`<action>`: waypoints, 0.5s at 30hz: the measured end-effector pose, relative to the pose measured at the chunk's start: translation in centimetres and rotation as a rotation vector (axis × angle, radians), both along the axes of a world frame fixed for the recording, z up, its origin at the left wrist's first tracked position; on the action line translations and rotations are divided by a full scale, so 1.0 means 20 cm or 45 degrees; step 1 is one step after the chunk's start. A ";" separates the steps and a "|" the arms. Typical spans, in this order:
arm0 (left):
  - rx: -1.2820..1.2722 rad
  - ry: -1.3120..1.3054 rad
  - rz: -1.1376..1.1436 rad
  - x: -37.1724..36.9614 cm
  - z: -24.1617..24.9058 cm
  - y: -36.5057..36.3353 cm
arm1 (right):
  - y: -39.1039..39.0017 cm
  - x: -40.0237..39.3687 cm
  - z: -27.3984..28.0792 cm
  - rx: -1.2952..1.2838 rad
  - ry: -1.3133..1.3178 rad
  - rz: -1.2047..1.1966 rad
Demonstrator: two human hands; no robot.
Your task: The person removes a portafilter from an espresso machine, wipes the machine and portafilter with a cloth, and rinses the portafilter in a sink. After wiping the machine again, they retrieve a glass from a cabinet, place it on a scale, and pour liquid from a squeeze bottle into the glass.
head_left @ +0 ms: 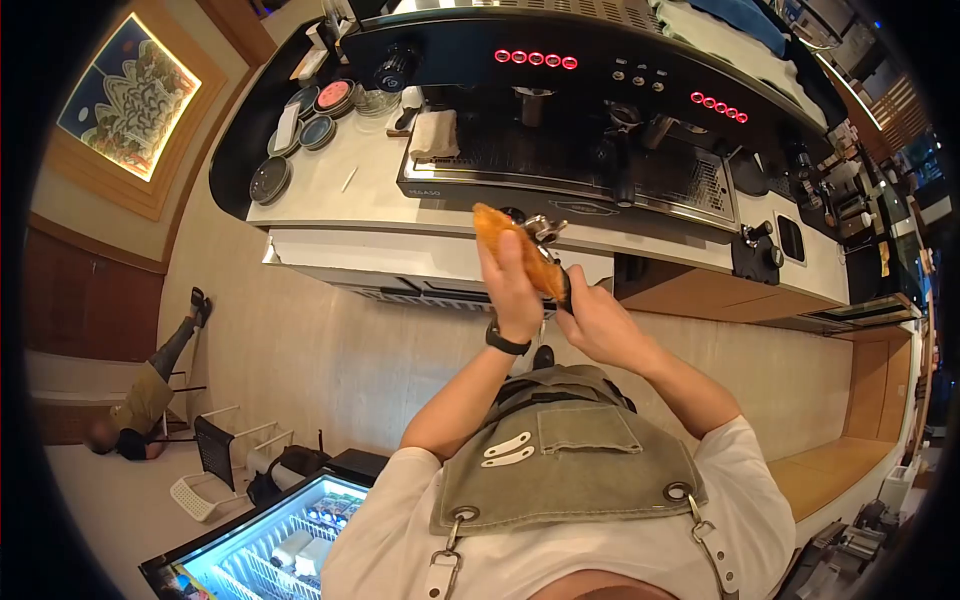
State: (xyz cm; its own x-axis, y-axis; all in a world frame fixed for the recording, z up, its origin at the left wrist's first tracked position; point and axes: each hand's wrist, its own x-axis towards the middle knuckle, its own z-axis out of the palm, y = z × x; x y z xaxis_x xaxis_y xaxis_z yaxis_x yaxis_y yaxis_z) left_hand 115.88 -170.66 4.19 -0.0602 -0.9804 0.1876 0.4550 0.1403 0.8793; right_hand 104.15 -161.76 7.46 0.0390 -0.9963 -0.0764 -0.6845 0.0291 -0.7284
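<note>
Both my hands are together in front of the espresso machine's drip tray. In my left hand (515, 285), with a black band at its wrist, an orange-brown cloth (488, 225) is pressed against a portafilter (543, 228). The portafilter's metal spouts stick out beyond the cloth. My right hand (605, 328) is closed around its dark handle, which mostly disappears under the fingers. The cloth hides most of the basket. Behind them stands the black espresso machine (570, 208) with lit red buttons; another portafilter (625, 180) is locked into it.
A folded white cloth (434, 134) lies at the drip tray's left end. Stacked saucers (335, 97), dark dishes (270, 180) and a thin white stick (349, 179) rest on the counter (310, 205). A lit display fridge (270, 545) is behind me on the left. A seated person (145, 405) is farther left.
</note>
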 end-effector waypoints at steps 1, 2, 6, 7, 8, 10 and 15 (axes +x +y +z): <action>-0.140 -0.146 0.031 -0.02 -0.03 0.00 | 0.01 0.01 0.04 0.072 -0.189 -0.040; -0.283 -0.290 0.059 -0.03 -0.08 -0.01 | 0.00 -0.01 0.10 0.213 -0.369 -0.040; -1.518 -1.083 0.027 0.10 -0.17 -0.37 | -0.02 -0.19 0.20 0.561 -1.096 -0.041; -1.687 -1.103 -0.044 0.12 -0.18 -0.45 | -0.03 -0.26 0.18 0.602 -1.181 -0.007; -1.856 -1.121 -0.115 0.13 -0.19 -0.52 | -0.04 -0.30 0.17 0.643 -1.265 0.031; -1.969 -1.109 -0.202 0.11 -0.08 -0.57 | -0.04 -0.35 0.16 0.664 -1.416 0.005; -1.618 -1.058 -0.362 0.00 0.04 -0.53 | -0.02 -0.48 0.12 0.620 -1.511 0.064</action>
